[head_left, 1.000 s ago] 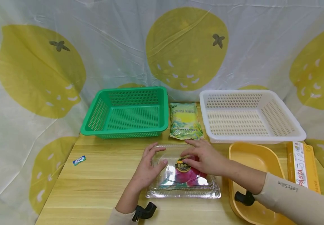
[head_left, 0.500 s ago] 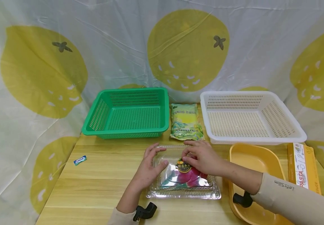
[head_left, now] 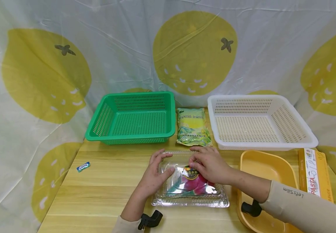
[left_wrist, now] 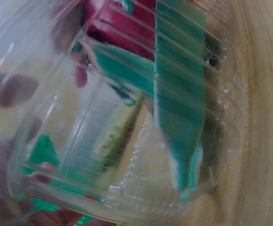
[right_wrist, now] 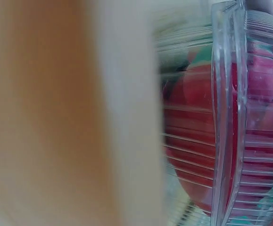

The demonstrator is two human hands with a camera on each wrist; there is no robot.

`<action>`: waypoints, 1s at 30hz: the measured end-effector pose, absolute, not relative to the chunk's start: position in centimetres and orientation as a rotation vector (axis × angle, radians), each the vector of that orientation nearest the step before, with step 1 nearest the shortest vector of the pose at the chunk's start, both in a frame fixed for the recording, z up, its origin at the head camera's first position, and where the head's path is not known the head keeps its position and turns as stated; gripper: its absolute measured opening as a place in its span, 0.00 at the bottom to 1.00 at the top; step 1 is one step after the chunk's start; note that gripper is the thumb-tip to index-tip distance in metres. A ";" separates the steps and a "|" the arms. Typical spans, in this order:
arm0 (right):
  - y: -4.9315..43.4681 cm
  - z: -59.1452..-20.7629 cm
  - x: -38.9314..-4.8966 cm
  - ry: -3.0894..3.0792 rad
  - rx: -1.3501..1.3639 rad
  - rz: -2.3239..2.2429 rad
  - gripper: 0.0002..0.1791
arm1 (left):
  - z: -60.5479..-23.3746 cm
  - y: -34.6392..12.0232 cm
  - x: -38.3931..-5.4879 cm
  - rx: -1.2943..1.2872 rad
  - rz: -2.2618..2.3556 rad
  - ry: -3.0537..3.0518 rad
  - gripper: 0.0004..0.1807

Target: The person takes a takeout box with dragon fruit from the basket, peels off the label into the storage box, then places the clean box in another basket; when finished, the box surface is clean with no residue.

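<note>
A clear plastic clamshell box (head_left: pixel 189 203) lies on the table between both hands. Through its lid shows a pink-red fruit (right_wrist: pixel 190 132) with long green scales (left_wrist: pixel 181 89), looking like a dragon fruit. My left hand (head_left: pixel 152 177) rests at the box's left side, its thumb on the lid and its fingers loosely bent along the far left corner. My right hand (head_left: pixel 211 165) is over the lid's right half, fingers bent, with thumb and index tips close together at the black-and-gold label (head_left: pixel 192 174). Whether they pinch its edge cannot be made out.
Behind stand a green basket (head_left: pixel 139 123) and a white basket (head_left: pixel 245 127), with a yellow-green packet (head_left: pixel 192 127) between them. An orange tub (head_left: pixel 268 168) sits under the right forearm, beside a pasta box (head_left: pixel 313 174). A small wrapped sweet (head_left: pixel 83 167) lies at left.
My right thumb and index finger have come closer together at the label, covering more of its upper edge. The orange tub has shifted slightly right. My left hand stays on the box.
</note>
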State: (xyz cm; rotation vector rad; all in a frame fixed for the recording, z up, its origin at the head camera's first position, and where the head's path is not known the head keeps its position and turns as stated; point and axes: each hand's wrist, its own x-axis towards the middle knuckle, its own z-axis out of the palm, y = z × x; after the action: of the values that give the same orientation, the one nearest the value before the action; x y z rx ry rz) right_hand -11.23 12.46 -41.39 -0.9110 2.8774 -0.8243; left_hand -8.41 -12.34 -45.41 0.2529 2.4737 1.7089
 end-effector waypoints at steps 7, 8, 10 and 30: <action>12.6 -41.5 -11.3 2.858 -0.931 -0.843 0.06 | -45.5 -12.3 -8.4 0.252 1.698 2.482 0.25; 12.6 -41.5 -11.3 2.855 -0.934 -0.846 0.06 | -45.5 -12.3 -8.4 0.254 1.697 2.483 0.25; 12.6 -41.4 -11.3 2.849 -0.938 -0.850 0.06 | -45.5 -12.3 -8.4 0.258 1.696 2.483 0.25; 12.9 -41.1 -11.4 2.775 -0.961 -0.894 0.06 | -45.5 -12.4 -8.5 0.267 1.715 2.462 0.25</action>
State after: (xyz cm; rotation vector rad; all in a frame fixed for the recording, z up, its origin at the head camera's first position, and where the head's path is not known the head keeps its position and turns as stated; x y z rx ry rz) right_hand -11.41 12.95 -41.10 -0.9614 2.7749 -0.8940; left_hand -8.53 -12.41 -45.54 0.2667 2.4617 1.7155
